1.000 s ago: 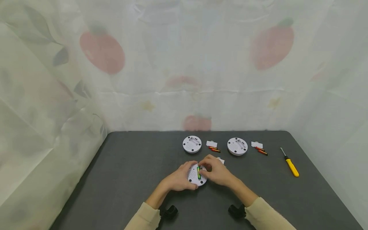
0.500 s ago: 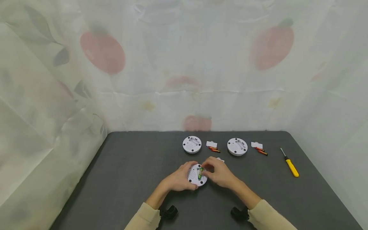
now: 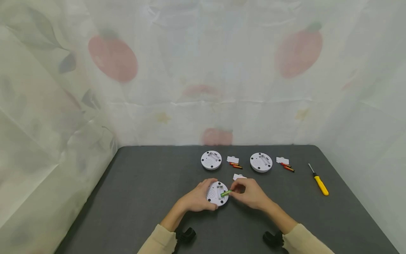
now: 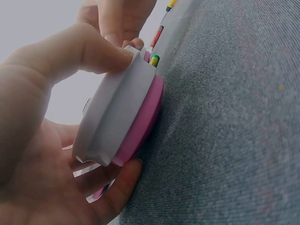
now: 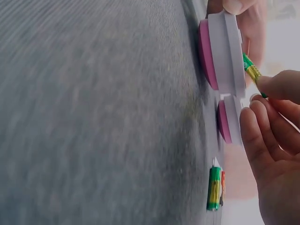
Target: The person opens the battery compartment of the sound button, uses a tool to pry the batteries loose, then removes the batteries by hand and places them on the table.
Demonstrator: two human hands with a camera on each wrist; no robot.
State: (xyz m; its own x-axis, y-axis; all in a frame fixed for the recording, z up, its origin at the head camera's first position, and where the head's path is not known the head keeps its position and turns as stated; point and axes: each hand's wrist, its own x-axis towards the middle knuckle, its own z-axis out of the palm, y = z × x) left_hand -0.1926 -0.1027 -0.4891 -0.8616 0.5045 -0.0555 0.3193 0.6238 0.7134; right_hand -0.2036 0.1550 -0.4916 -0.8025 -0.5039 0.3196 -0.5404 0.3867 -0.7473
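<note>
A round white device (image 3: 212,194) with a pink underside, small black feet, a patch of holes and an uncovered battery compartment is on the table. My left hand (image 3: 197,197) grips its rim from the left, thumb on one edge and fingers around the other, as the left wrist view shows. Between thumb and fingertips, my right hand (image 3: 250,193) pinches a green and yellow battery (image 5: 253,72). This battery slants over the compartment, its far end close at the device's face. Another green battery (image 5: 214,188) lies on the table below the right hand.
Two similar white devices (image 3: 211,160) (image 3: 261,162) stand farther back with uncovered compartments. White covers (image 3: 233,159) (image 3: 282,160) and red batteries (image 3: 235,165) (image 3: 287,167) lie beside them. Another cover (image 3: 239,176) is behind my right hand. A yellow-handled screwdriver (image 3: 321,185) lies at right.
The green battery has come up out of the compartment and swung from lengthwise to slanting rightward. My right hand has shifted right and slightly down with it; my left hand stays on the device.
</note>
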